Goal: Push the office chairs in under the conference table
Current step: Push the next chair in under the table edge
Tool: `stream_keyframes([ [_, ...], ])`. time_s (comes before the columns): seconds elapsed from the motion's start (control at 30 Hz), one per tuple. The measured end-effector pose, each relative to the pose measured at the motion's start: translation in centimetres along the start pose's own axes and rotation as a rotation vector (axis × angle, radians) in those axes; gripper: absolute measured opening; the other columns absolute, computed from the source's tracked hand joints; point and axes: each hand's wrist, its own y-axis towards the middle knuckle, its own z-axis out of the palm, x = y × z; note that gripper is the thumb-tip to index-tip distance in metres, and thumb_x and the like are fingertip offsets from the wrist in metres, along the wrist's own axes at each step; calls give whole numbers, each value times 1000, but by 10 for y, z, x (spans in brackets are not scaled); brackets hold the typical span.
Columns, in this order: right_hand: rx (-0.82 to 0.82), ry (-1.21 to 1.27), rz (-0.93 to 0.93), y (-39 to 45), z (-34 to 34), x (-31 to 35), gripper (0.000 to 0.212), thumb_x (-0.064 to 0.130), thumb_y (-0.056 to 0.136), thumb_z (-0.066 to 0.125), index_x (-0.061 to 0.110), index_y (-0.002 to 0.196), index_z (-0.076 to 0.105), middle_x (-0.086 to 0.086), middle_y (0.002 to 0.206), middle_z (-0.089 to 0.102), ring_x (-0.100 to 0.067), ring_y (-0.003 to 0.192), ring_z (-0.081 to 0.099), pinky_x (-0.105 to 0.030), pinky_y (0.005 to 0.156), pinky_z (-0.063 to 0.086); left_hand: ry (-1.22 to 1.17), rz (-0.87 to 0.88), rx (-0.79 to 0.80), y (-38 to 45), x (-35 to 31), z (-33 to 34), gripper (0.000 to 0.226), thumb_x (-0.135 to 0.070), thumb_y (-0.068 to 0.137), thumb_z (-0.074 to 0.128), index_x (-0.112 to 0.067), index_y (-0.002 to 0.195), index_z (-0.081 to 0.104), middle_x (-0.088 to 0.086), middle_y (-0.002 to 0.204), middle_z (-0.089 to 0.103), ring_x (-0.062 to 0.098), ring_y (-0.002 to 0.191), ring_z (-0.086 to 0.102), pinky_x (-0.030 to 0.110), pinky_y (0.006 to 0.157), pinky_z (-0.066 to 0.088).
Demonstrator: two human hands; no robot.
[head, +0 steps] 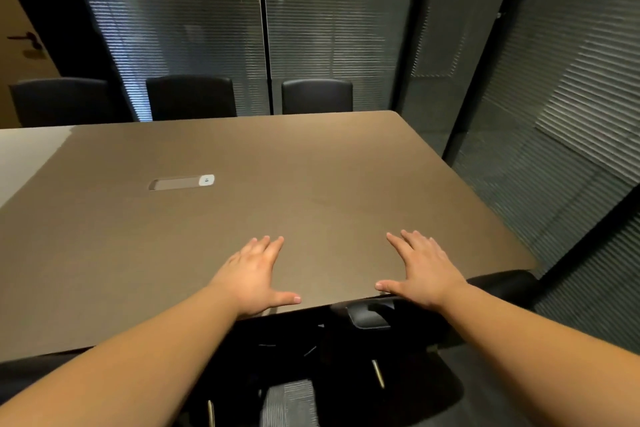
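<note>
- I see both hands out over the near edge of the desk (pixel 311 166), palms down.
- Left hand (pixel 254 274): grip spread, fingers straight, holding nothing.
- Right hand (pixel 424 270): grip spread too, thumb out to the side, nothing in it.
- Near office chair (pixel 370 317): dark, below my hands, its front tucked under the desk edge.
- Three more chairs (pixel 190 97) line the far side, backs showing above the desk top.
- Cable slot (pixel 181 182) mid-desk.

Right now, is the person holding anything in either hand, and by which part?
Nothing is held. The left hand and right hand are both open, fingers spread over the conference table.
</note>
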Motion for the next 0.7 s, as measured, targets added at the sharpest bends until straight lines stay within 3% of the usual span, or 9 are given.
stream_keyframes([
  [0.27, -8, 22, 40, -28, 21, -47, 114, 96, 75, 44, 34, 165, 9, -4, 172, 14, -26, 159, 6, -45, 128, 5, 5, 66, 41, 21, -51, 22, 139, -99, 59, 55, -28, 165, -1, 5, 174, 5, 27, 159, 4, 44, 127, 13],
  [0.57, 39, -48, 2, -35, 27, -128, 122, 105, 66, 26, 35, 165, 9, -2, 172, 16, -25, 158, 7, -46, 128, 5, 15, 151, 127, 34, -135, 56, 136, -94, 63, 62, -27, 164, 1, 7, 174, 6, 29, 159, 3, 45, 127, 12],
  [0.7, 128, -78, -56, -20, 34, -175, 130, 109, 59, 28, 35, 165, 9, -2, 172, 14, -24, 159, 4, -46, 127, 0, 22, 156, 163, 47, -171, 73, 133, -90, 65, 67, -23, 164, 9, 10, 170, 18, 30, 156, 16, 45, 125, 19],
])
